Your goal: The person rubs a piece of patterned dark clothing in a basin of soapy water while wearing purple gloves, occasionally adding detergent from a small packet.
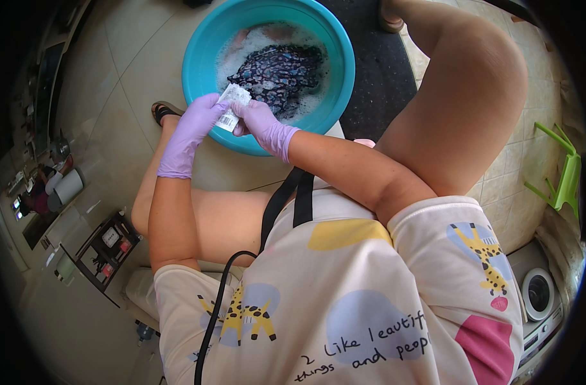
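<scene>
A small white printed packet (pixel 227 122) is held between both hands over the near rim of a turquoise plastic basin (pixel 268 144). My left hand (pixel 201 115), in a thin purple glove, pinches its left edge. Gloved the same way, my right hand (pixel 256 115) grips the packet's right side. Sudsy water (pixel 235 50) fills the bottom of the basin, and a dark patterned cloth (pixel 278 72) lies bunched in it. Whether the packet is torn cannot be told.
A black mat (pixel 379 62) lies beside the basin on the tiled floor. At the far right stand a green plastic stool (pixel 567 173) and a front-loading washing machine (pixel 537 293). A dark shelf rack (pixel 83 252) is at lower left, and another person (pixel 40 197) sits at far left.
</scene>
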A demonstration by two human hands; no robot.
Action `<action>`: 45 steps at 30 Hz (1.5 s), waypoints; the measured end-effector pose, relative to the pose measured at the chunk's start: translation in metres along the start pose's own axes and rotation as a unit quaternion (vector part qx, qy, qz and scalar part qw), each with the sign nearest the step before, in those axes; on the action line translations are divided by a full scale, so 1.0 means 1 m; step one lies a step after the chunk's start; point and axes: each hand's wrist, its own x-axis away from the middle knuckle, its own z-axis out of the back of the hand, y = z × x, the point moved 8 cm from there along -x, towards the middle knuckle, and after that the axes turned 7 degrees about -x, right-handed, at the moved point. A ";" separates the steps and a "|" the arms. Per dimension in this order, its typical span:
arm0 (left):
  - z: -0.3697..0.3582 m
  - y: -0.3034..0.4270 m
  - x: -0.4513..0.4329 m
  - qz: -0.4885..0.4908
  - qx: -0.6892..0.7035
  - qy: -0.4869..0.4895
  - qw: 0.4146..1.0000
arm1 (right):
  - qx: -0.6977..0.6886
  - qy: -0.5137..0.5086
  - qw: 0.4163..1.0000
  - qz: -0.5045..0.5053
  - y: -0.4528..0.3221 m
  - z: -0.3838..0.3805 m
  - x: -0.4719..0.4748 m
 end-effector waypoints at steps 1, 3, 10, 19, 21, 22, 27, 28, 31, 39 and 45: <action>0.000 -0.002 -0.001 0.003 -0.014 -0.007 1.000 | -0.001 0.001 1.000 0.001 0.000 0.000 0.000; 0.002 -0.003 -0.001 -0.006 -0.012 0.004 1.000 | -0.003 0.004 1.000 0.002 -0.001 -0.002 -0.001; 0.007 -0.001 0.007 0.066 -0.014 -0.021 0.997 | 0.038 0.005 0.999 0.004 -0.010 -0.005 0.003; 0.008 -0.010 0.004 -0.021 0.066 0.043 0.997 | 0.242 0.001 0.966 0.086 0.002 0.003 -0.009; 0.013 -0.010 0.000 -0.048 0.037 0.052 0.997 | 0.359 0.008 0.925 0.126 0.003 0.010 -0.015; 0.016 -0.009 0.002 -0.059 0.025 0.059 0.996 | 0.391 0.006 0.913 0.113 -0.002 0.007 -0.008; 0.023 0.008 0.015 -0.055 0.001 0.067 0.996 | 0.456 -0.001 0.880 0.131 -0.036 -0.004 0.019; 0.024 0.010 0.016 -0.059 0.008 0.069 0.996 | 0.439 -0.006 0.885 0.152 -0.039 -0.002 0.018; 0.026 0.007 0.019 -0.063 0.027 0.087 0.994 | 0.478 0.006 0.844 0.242 -0.061 -0.003 0.023; 0.030 0.038 0.045 -0.125 -0.172 0.224 0.951 | 0.639 -0.081 0.608 0.464 -0.103 -0.069 0.052; 0.033 0.050 0.056 -0.138 -0.277 0.289 0.906 | 0.768 -0.103 0.516 0.364 -0.088 -0.091 0.033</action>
